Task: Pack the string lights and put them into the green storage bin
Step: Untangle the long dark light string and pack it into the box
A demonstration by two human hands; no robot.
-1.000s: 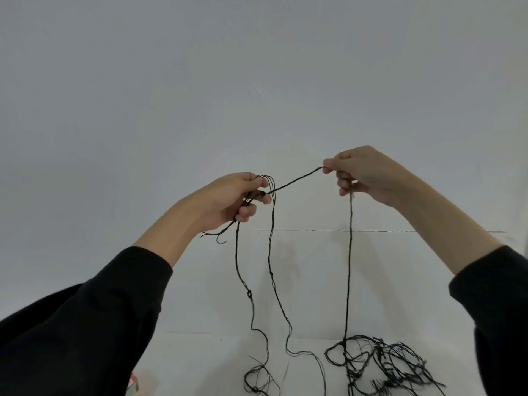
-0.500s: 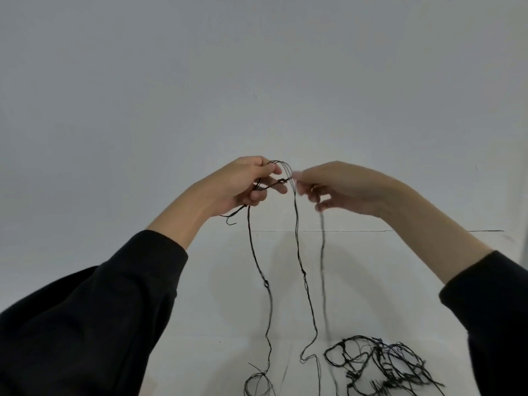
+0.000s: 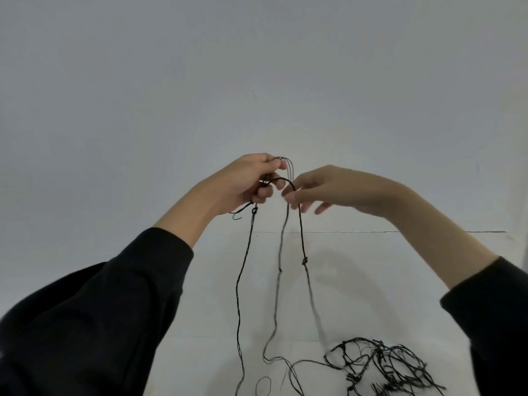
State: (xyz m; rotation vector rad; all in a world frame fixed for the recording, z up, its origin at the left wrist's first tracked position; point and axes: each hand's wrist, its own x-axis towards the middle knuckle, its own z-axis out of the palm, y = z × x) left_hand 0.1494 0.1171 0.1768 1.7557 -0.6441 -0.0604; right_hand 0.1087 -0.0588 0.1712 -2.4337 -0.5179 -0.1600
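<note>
The black string lights (image 3: 243,281) hang as several thin strands from my raised hands down to a white surface. My left hand (image 3: 245,184) pinches several gathered loops of the wire between thumb and fingers. My right hand (image 3: 323,190) is right beside it, with its fingertips pinching a strand that arcs over from the left hand and drops below. A tangled heap of the string lights (image 3: 383,364) lies on the surface at the lower right. The green storage bin is out of view.
A plain white wall (image 3: 257,81) fills the background and meets the white tabletop (image 3: 371,281) along a thin dark line. Black sleeves cover both forearms at the lower corners.
My right hand came in from the right with its strand and met the left hand, laying another loop there. The hanging strands have swung and their lower ends shifted on the surface.
</note>
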